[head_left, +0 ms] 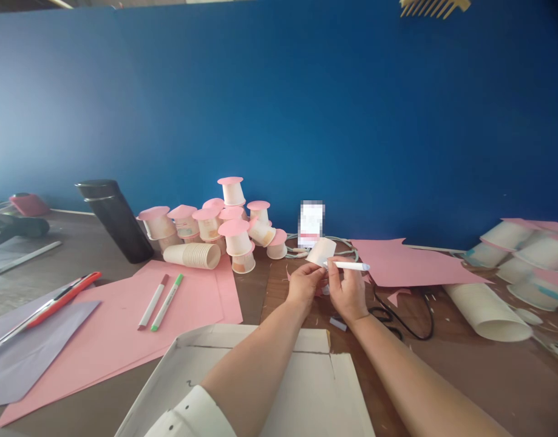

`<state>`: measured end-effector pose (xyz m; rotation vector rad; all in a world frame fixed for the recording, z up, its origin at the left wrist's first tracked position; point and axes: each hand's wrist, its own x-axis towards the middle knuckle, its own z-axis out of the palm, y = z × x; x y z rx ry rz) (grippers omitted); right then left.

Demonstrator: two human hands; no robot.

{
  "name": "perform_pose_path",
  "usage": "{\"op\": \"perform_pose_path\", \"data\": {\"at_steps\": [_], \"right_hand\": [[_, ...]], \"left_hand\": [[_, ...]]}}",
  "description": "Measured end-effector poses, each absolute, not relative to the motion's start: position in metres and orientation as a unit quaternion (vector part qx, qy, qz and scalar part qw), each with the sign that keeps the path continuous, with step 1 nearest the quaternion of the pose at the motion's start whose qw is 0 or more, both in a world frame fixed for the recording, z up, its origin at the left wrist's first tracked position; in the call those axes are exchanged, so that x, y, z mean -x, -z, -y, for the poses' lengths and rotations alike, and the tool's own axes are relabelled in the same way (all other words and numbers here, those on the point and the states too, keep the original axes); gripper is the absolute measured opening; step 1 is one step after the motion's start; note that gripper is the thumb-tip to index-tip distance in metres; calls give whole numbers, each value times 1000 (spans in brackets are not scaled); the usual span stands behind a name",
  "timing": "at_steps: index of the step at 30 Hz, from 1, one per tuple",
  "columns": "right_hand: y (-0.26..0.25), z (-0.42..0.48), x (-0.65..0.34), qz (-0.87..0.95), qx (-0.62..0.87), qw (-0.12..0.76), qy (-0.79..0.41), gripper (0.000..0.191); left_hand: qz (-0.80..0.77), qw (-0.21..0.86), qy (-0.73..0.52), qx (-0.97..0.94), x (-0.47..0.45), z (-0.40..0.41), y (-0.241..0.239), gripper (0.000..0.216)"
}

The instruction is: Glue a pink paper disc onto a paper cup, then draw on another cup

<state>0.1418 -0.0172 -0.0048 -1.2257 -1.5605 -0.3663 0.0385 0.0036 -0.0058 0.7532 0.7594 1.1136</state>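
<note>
My left hand [306, 283] is closed on a small white paper cup [322, 250], which it holds tilted above the brown table. In my right hand [348, 291] is a marker [354, 266] with a white barrel and a blue end, pointing left. The marker's left end is at the cup's lower edge; whether it touches is too small to tell. Behind the cup stands a phone [311, 221] with a bright, blurred screen. To the left are stacked paper cups [235, 244] with pink paper discs on top.
Pink sheets [192, 303] lie at left with a brown marker [153, 301], a green marker [167, 302] and a red cutter [62, 300]. A black bottle [117, 221] stands behind. Nested cups [192, 256], a cardboard piece [306, 388], a black cable [427, 315] and a paper tube [483, 309] lie about.
</note>
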Motion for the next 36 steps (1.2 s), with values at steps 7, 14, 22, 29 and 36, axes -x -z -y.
{"op": "perform_pose_path", "data": {"at_steps": [7,14,22,29,36], "right_hand": [[4,18,-142,662,511,528,147,16],[4,18,-142,661,514,525,150,17],[5,17,-143,661,513,526,156,15],[6,17,-143,659,519,523,155,15],[0,19,-143,631,523,557,131,19]], "left_hand": [[-348,712,-501,-349,-39,-5,8,35],[-350,712,-500,-347,-39,-4,6,34],[-343,718,-502,-339,-39,-4,6,32],[-343,718,-501,-340,-39,-5,8,29],[-317,746,-514,-281,-37,-7,6,20]]}}
